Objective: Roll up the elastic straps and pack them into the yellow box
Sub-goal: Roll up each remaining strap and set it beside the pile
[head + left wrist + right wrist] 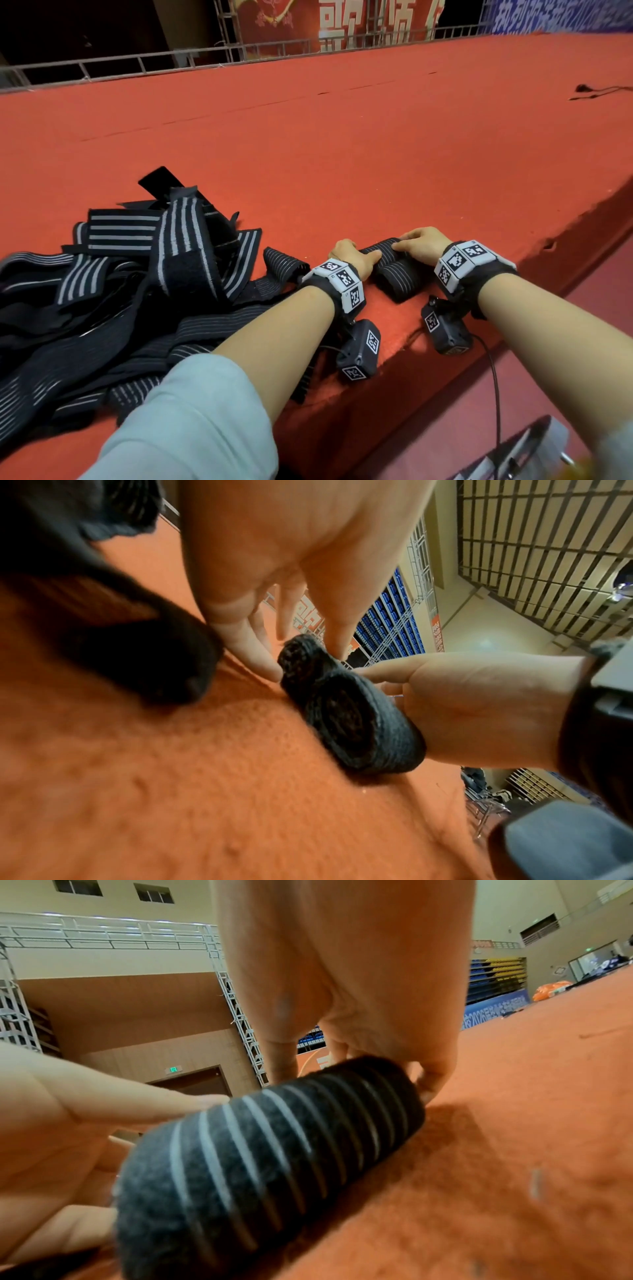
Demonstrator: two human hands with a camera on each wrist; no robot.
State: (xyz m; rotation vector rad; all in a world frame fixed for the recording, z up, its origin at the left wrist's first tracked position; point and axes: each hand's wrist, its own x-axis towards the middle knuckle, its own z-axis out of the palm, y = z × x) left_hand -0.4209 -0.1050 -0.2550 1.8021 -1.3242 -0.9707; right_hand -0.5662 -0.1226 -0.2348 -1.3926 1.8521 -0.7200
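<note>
Two rolled black straps with thin grey stripes lie side by side near the front edge of the red carpeted platform [342, 154]. My left hand [352, 257] and right hand [421, 245] grip the farther roll [385, 253] from either end, fingers curled over it. The nearer roll [399, 282] lies free just in front of it. In the left wrist view, the left hand [304, 660] pinches the far roll [301, 656] behind the near roll [359, 723]. In the right wrist view, the right hand [356, 1066] curls over a striped roll [274, 1150]. No yellow box shows clearly.
A big heap of loose striped straps [137, 274] covers the platform at my left. The platform edge [455, 346] drops off just below my wrists. A blurred shiny object [513, 452] sits low at the right. A black cable [596, 90] lies far right, with a metal railing [137, 65] behind.
</note>
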